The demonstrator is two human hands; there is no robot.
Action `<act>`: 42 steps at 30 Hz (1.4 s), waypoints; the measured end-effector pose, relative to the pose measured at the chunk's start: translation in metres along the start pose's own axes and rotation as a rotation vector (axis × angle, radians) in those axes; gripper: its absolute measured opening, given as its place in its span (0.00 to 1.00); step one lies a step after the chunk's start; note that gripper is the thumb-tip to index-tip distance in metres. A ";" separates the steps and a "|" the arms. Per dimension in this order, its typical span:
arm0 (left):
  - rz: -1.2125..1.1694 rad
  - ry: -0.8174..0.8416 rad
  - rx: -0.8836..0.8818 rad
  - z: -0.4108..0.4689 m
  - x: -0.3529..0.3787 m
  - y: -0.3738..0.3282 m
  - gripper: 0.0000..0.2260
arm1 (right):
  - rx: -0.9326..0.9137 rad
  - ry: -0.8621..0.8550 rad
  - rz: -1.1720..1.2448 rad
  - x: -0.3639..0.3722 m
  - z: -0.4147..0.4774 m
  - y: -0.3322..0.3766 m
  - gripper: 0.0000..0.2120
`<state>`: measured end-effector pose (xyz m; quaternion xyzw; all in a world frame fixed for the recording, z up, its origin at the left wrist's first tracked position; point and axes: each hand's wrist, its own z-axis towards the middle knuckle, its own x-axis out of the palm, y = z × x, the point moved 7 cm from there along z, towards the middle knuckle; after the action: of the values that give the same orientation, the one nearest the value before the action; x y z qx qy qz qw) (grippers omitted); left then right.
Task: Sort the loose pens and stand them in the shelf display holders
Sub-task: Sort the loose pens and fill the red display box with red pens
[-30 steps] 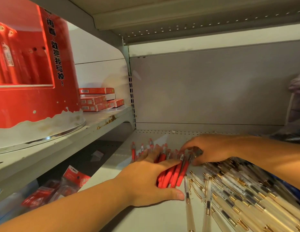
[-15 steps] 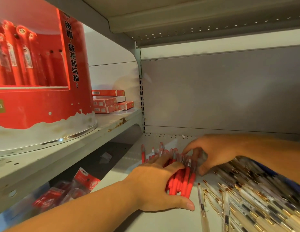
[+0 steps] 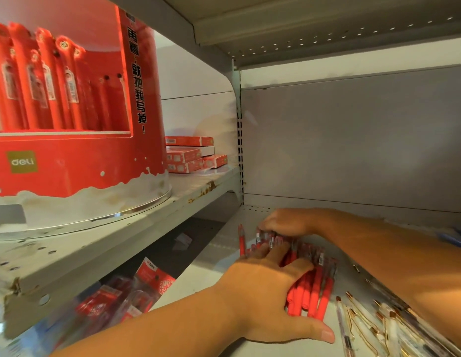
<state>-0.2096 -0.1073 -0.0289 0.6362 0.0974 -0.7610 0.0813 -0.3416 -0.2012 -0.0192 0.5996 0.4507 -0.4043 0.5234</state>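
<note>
My left hand (image 3: 265, 292) lies flat on the bundle of red pens (image 3: 314, 292), with the fingers spread straight across the barrels and the thumb stretched out along the shelf board (image 3: 211, 256) toward the right. My right hand (image 3: 286, 222) sits at the far end of the same bundle. Its fingers are curled down over the pens' far ends, gripping them from above.

The red pens lie side by side on the board between my two hands, roughly parallel, with their near ends pointing toward me. One pen lies slightly apart at the left edge of the bundle. Just right of my left thumb, clear pens with gold clips (image 3: 365, 320) lie in a loose heap that runs under my right forearm. They are close beside the red ones, though I cannot tell whether they touch.

Behind my hands rises the grey back panel (image 3: 353, 140). To the left, a higher shelf (image 3: 95, 243) carries a round red display holder (image 3: 77, 161) with a "deli" mark. More red pens — the standing pens (image 3: 44, 81) — are upright in its window, blurred. Beyond the holder, near the rear wall, sits a small stack of flat red boxes (image 3: 188, 155). Below that higher shelf lie red-and-clear packets (image 3: 126, 297), too blurred to read.
</note>
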 end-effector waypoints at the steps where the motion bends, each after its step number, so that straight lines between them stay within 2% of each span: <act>1: -0.001 -0.002 0.002 0.000 0.000 0.000 0.35 | -0.005 -0.032 0.020 -0.003 -0.002 -0.003 0.18; 3: 0.001 -0.001 -0.004 0.002 -0.001 0.000 0.36 | -0.008 -0.095 0.150 -0.011 -0.008 -0.010 0.19; 6: 0.013 0.010 -0.026 0.003 0.001 0.001 0.36 | -0.039 -0.084 0.335 -0.015 -0.017 -0.017 0.17; 9: 0.017 0.023 -0.031 0.003 0.002 0.002 0.36 | -0.052 -0.060 0.266 -0.011 -0.024 -0.013 0.14; 16: 0.033 0.012 -0.017 0.003 0.002 0.000 0.36 | -0.110 -0.098 0.166 -0.020 -0.007 0.025 0.19; 19: 0.012 -0.011 -0.016 0.002 0.002 0.000 0.35 | -0.141 -0.025 0.137 -0.007 0.009 0.048 0.18; 23: 0.009 -0.013 -0.020 0.003 0.002 0.000 0.35 | -0.055 0.058 0.056 0.013 0.023 0.048 0.21; 28: 0.019 -0.032 -0.028 0.002 0.000 0.003 0.34 | -0.164 0.039 0.159 0.003 0.009 0.045 0.14; 32: 0.048 -0.021 -0.041 0.002 -0.001 0.006 0.33 | -0.211 0.038 0.146 0.006 0.002 0.038 0.10; 37: -0.020 0.049 -0.061 -0.008 0.003 0.007 0.35 | -0.191 0.057 0.150 0.011 -0.003 0.028 0.13; 42: -0.012 0.105 -0.018 -0.019 0.002 0.007 0.33 | -0.228 0.012 0.151 0.015 -0.008 0.027 0.17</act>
<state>-0.1903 -0.1094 -0.0348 0.6738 0.1121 -0.7262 0.0773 -0.3112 -0.1930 -0.0249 0.5708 0.4504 -0.3066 0.6143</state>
